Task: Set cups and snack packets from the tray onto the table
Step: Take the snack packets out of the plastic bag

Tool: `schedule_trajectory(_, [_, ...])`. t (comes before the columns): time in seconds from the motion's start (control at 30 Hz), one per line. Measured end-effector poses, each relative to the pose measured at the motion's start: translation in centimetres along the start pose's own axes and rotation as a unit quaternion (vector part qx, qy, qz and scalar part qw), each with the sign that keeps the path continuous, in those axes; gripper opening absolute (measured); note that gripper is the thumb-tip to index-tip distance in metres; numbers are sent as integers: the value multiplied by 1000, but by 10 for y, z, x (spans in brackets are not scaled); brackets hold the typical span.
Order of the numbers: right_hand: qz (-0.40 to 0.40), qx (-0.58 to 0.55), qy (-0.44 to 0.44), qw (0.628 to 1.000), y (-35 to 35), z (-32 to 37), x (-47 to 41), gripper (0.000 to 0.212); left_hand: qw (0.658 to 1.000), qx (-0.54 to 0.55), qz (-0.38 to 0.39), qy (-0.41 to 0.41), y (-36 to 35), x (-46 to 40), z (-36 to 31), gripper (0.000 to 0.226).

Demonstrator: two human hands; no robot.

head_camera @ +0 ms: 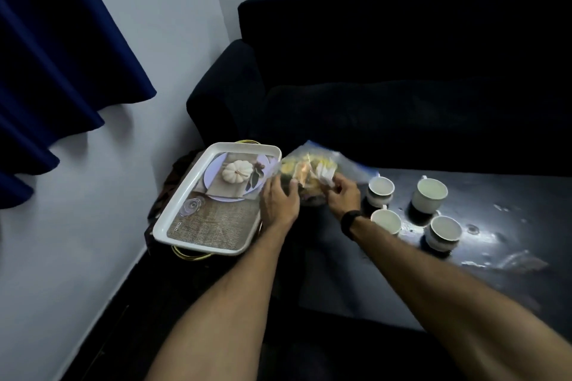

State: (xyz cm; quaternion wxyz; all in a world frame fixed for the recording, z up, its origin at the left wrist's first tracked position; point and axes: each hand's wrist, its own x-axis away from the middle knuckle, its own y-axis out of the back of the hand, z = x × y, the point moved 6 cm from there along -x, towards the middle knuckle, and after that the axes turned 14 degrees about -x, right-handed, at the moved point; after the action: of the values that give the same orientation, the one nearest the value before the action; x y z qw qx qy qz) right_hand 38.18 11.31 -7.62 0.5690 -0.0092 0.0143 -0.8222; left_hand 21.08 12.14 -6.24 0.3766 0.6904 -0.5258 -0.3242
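Observation:
A clear snack packet with yellow snacks and a blue edge is held between my two hands, just right of the tray. My left hand grips its left side and my right hand grips its right side. The white rectangular tray, printed with a pumpkin picture, lies to the left with nothing on it. Several white cups stand on the dark table to the right: one at the back left, one at the back right, one at the front left and one at the front right.
A dark sofa runs behind the table. Blue curtains hang at the left against a pale wall. The tray rests on a stand with gold handles. A crumpled clear wrapper lies on the table at the right.

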Motion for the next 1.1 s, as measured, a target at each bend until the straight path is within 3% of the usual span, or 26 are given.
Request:
schedule_trajectory(0.2, [48, 85, -70, 993, 11, -53, 42, 33, 996, -26, 82, 16, -45, 36, -7, 78])
schedule_trajectory(0.33, [101, 162, -104, 976, 22, -67, 43, 35, 996, -67, 47, 30, -52, 56, 3, 83])
schedule_trajectory(0.43, [135, 154, -168, 964, 28, -80, 38, 45, 980, -190, 26, -48, -57, 64, 7, 79])
schedule_trajectory(0.5, [96, 19, -235, 967, 29, -85, 32, 54, 978, -194, 48, -60, -63, 66, 9, 76])
schedule_trajectory(0.6, [-36, -167, -323, 931, 25, -94, 24, 83, 982, -176, 60, -43, -67, 69, 13, 74])
schedule_trajectory(0.67, [-131, -205, -349, 905, 24, -103, 21, 102, 981, -179, 60, -35, -68, 70, 14, 73])
schedule_trajectory(0.73, [-168, -194, -354, 899, 23, -105, 19, 110, 983, -170, 60, -25, -68, 69, 16, 72])
schedule_trajectory(0.87, [-99, -113, -277, 949, 16, -87, -1, 70, 990, -124, 60, 0, -70, 68, 19, 69])
schedule_trajectory(1.0, [-17, 67, -90, 994, 7, -52, -15, 20, 993, -88, 70, 43, -71, 61, 22, 65])
schedule_trajectory(1.1, [-5, 131, 38, 991, 7, -34, -9, 15, 990, -42, 119, 58, -70, 53, 19, 59])
